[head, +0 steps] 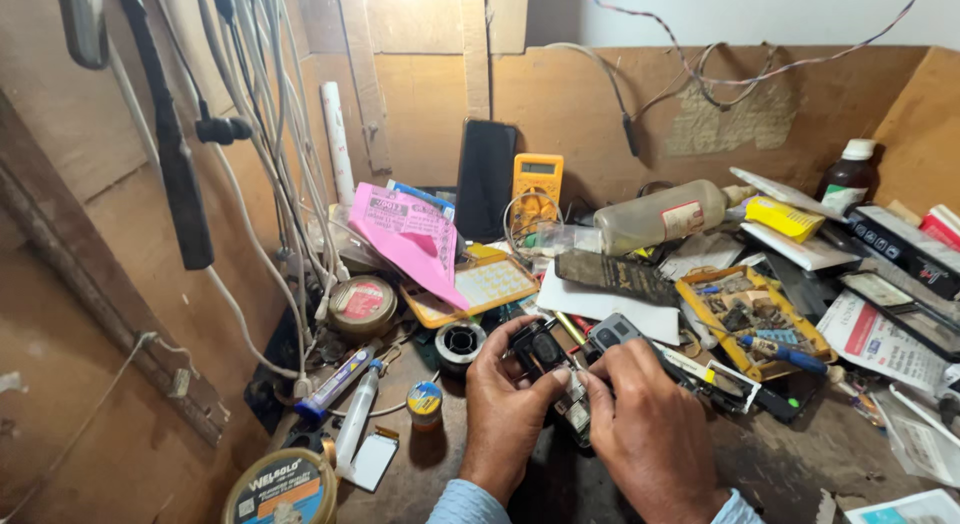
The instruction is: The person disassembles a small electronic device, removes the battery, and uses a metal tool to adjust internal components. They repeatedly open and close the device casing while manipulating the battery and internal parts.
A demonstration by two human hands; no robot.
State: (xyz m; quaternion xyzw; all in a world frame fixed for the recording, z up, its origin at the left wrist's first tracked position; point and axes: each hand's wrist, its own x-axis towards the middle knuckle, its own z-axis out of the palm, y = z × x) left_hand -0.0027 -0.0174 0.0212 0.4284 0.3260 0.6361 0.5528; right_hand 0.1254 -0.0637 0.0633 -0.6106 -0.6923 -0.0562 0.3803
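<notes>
Both of my hands meet low in the middle of the head view over a cluttered workbench. My left hand (pixel 505 409) grips a small black device (pixel 541 350) with its cover off, thumb resting on it. My right hand (pixel 648 424) holds the same device from the right, fingers curled over a bare circuit board (pixel 575 412) beneath it. A grey handset part (pixel 612 332) lies just behind my right fingers. A roll of solder wire (pixel 460 342) sits to the left of my left hand.
A yellow multimeter (pixel 536 187) and a dark phone (pixel 486 179) lean on the back wall. Pink paper (pixel 408 234), a round tin (pixel 362 302), tubes (pixel 357 414), a plastic bottle (pixel 660 214), a yellow parts tray (pixel 748 319) and boxes crowd the bench. Cables (pixel 280 134) hang at left.
</notes>
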